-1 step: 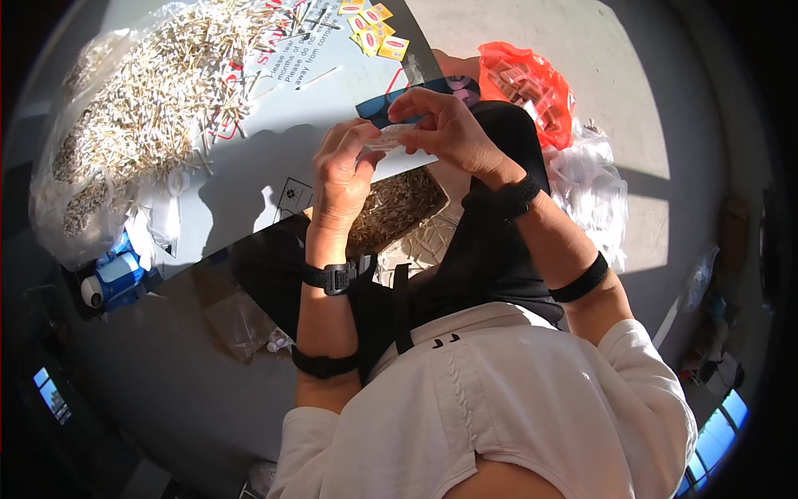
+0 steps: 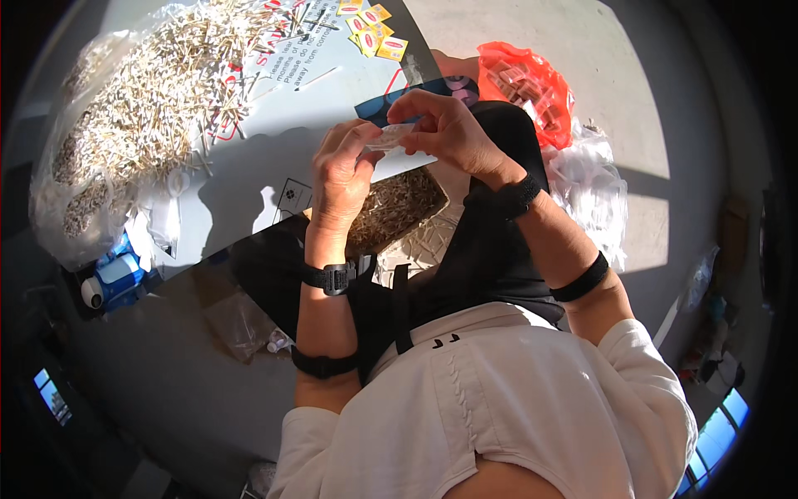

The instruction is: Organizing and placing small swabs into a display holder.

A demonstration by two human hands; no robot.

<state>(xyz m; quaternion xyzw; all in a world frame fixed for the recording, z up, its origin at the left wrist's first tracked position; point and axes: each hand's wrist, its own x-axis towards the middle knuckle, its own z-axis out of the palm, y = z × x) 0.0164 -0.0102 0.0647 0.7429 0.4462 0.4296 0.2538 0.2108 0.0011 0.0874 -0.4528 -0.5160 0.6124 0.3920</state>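
Above the edge of the grey board, a small clear plastic container (image 2: 389, 136) is held up between both hands. My left hand (image 2: 341, 170) grips its left end between thumb and fingers. At the other end, my right hand (image 2: 449, 133) pinches it with bent fingers. Glare and fingers hide its exact shape and whatever is inside. Just below the hands, an open box (image 2: 399, 208) full of thin sticks, apparently cotton swabs, rests by my legs.
A large heap of cotton swabs (image 2: 158, 100) covers the left of the printed grey board (image 2: 287, 150), partly in a clear bag. Yellow-and-red cards (image 2: 378, 33) lie at its far edge. To the right are a red plastic bag (image 2: 525, 87) and a clear bag (image 2: 586, 187). A blue bottle (image 2: 116, 279) stands lower left.
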